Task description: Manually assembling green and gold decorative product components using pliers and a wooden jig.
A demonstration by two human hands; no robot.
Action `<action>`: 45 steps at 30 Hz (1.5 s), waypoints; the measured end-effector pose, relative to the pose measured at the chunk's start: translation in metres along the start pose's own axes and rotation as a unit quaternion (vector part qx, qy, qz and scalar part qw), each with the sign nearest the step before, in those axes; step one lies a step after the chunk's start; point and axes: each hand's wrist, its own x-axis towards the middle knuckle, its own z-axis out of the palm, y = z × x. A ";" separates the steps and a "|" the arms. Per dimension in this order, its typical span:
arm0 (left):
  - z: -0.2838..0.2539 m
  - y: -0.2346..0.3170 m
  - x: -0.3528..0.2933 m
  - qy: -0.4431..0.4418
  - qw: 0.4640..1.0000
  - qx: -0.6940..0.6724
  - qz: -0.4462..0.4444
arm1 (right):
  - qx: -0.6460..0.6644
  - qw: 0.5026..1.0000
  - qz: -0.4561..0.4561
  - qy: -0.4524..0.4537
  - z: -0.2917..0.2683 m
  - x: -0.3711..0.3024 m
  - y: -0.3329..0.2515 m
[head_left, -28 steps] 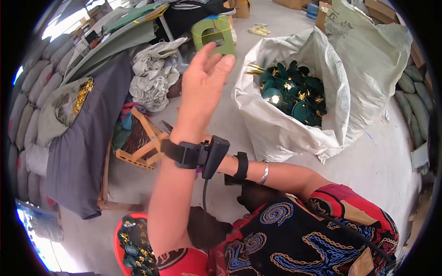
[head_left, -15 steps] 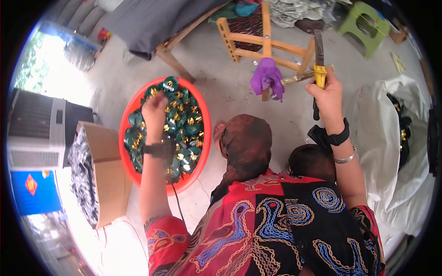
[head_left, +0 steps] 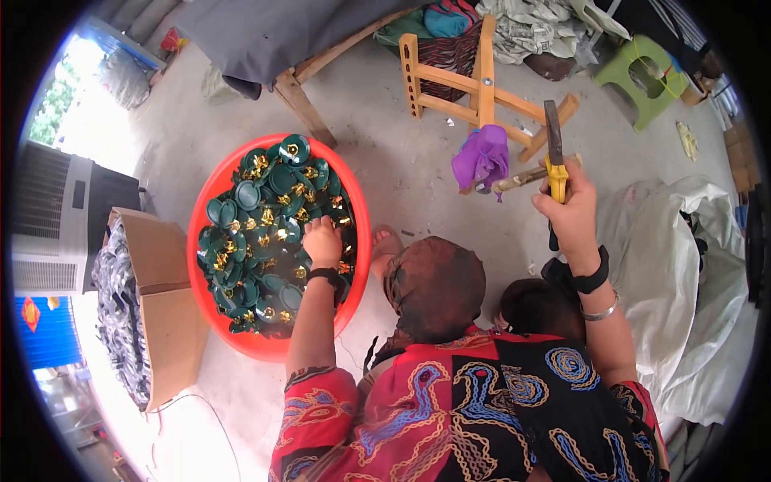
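At far left a cardboard box sits on the floor beside a red basin of green caps, where the left hand rests, fingers curled into them. Rightward, the right hand is raised, fingers clamped on yellow-handled pliers.

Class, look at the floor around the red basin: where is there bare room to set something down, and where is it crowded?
Bare concrete lies between the red basin and the wooden stool frame, and past the white sack. The basin is crowded with green pieces, where the left hand reaches; the cardboard box presses close beside it.
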 end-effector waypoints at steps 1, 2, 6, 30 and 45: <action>0.004 -0.005 0.001 0.018 1.000 0.006 -0.004 | 0.015 1.000 -0.014 0.006 0.003 0.001 -0.001; 0.006 -0.003 -0.001 0.030 0.999 0.011 -0.006 | 0.011 1.000 -0.012 0.003 0.001 0.001 0.000; -0.013 -0.005 -0.001 0.079 0.994 -0.064 -0.032 | 0.049 0.998 0.024 0.000 -0.008 0.000 0.001; -0.108 0.277 0.121 0.014 0.844 -0.472 0.256 | -0.085 0.967 -0.238 0.012 -0.002 0.074 -0.047; -0.099 0.286 0.122 0.083 0.825 -0.471 0.300 | -0.288 0.910 -0.299 0.009 -0.044 0.084 -0.091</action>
